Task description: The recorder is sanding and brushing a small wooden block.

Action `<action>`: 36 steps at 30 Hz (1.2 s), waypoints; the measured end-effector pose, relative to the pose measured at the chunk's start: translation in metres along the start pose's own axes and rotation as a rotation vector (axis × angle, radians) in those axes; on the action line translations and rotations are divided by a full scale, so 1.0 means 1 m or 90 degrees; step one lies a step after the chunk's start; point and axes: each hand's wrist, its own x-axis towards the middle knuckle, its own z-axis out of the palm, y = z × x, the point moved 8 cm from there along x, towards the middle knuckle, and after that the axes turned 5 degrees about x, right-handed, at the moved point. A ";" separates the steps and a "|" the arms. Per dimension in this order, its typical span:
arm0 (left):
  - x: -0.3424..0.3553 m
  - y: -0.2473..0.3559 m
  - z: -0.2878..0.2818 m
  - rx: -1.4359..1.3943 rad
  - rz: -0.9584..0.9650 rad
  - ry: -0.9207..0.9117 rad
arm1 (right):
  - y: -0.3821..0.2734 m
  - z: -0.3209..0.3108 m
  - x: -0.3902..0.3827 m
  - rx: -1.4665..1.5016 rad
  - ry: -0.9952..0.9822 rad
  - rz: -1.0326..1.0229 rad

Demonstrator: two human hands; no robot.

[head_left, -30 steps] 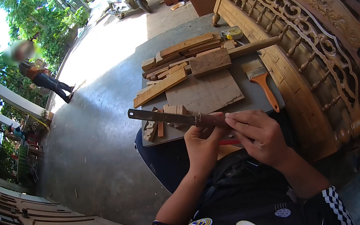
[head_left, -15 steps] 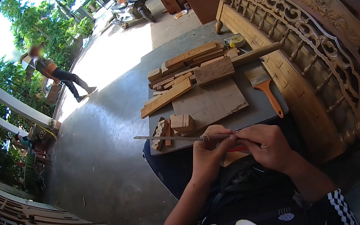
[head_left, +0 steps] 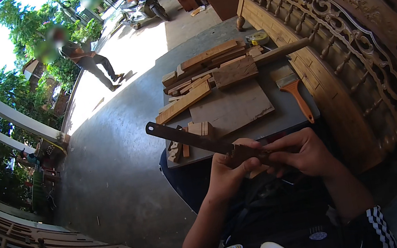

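Observation:
Both hands hold a long, flat, dark metal blade (head_left: 187, 137) with a round hole near its far end, close in front of my body. It slants up and left from my fingers, over the table's near left corner. My left hand (head_left: 228, 176) is closed round a brown, wood-like part at the blade's near end. My right hand (head_left: 302, 156) pinches the same end, fingertips meeting the left ones. What lies between the fingertips is partly hidden. Just beyond are small notched wood blocks (head_left: 201, 130) and a flat board (head_left: 233, 110) on the grey table (head_left: 286, 127).
An orange-handled paintbrush (head_left: 297, 98) lies at the table's right. Wood strips (head_left: 210, 55) and a yellow tape measure (head_left: 258, 37) sit at the back. Carved wooden furniture (head_left: 339, 46) stands close on the right. A person (head_left: 92, 63) walks outside; a motorbike (head_left: 140, 6) is parked beyond.
The blade has turned from edge-on to show its broad face, and its far end has risen. My hands stay together on it. The person outside has moved to the right.

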 end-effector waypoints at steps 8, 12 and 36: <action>0.000 0.003 0.004 0.052 0.017 -0.064 | 0.002 0.004 -0.002 -0.018 -0.155 -0.041; -0.001 0.004 0.009 0.087 0.022 -0.079 | 0.014 0.003 -0.003 0.048 -0.152 0.061; -0.003 -0.002 0.020 0.038 -0.032 -0.169 | 0.027 -0.006 -0.009 0.068 -0.211 0.103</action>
